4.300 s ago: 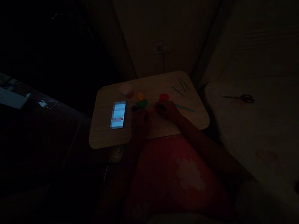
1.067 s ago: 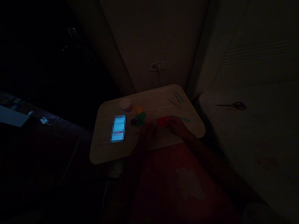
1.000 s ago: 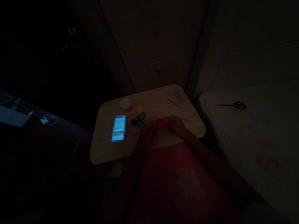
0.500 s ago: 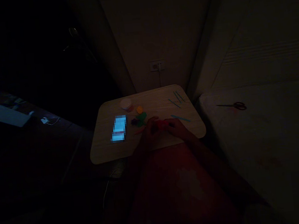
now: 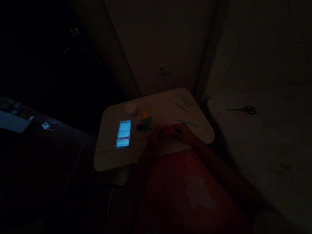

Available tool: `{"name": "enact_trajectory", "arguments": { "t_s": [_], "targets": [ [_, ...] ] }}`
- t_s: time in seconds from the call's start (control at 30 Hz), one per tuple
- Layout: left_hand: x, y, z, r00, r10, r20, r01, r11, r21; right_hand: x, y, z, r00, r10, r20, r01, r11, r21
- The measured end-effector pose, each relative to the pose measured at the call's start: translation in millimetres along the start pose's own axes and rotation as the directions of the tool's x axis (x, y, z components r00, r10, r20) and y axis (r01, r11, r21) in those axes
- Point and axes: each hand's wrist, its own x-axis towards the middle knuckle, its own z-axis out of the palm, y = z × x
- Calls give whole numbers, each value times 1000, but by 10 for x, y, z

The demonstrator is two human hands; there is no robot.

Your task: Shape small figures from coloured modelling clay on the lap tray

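Note:
In dim light, my left hand (image 5: 155, 137) and my right hand (image 5: 184, 132) are close together over the near edge of a small wooden table (image 5: 111, 156). Their fingers are closed on a soft-looking red piece (image 5: 169, 130) between them; its kind is too dark to make out. Left of my left hand lies a thin red strip (image 5: 145, 136). Just beyond are a green piece (image 5: 147, 122), a dark purple piece (image 5: 139, 127) and an orange piece (image 5: 144, 114). Past my right hand lie blue strips (image 5: 188, 123).
A lit, blurred-out phone-like screen (image 5: 123, 134) rests on the table's left side, with a pale round tub (image 5: 131, 109) behind it. Thin bluish strips (image 5: 181, 107) lie at the far right corner. Scissors (image 5: 242, 109) are on the pale surface to the right. Behind is a wall socket (image 5: 163, 68).
The fingers of my left hand have curled lower and closer round the red piece. My right hand has barely moved, and the things on the table stay in place.

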Motion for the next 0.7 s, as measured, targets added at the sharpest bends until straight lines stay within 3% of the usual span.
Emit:
{"name": "enact_trajectory", "arguments": {
  "t_s": [0.37,0.7],
  "targets": [
    [10,-80,-7,1000,-12,-7,12,986,166,2,2,-12,997,-21,78,24,999,-43],
    [-2,1,-14,998,-60,-30,64,989,133,25,15,-19,996,-35,88,40,998,-52]
  ]
}}
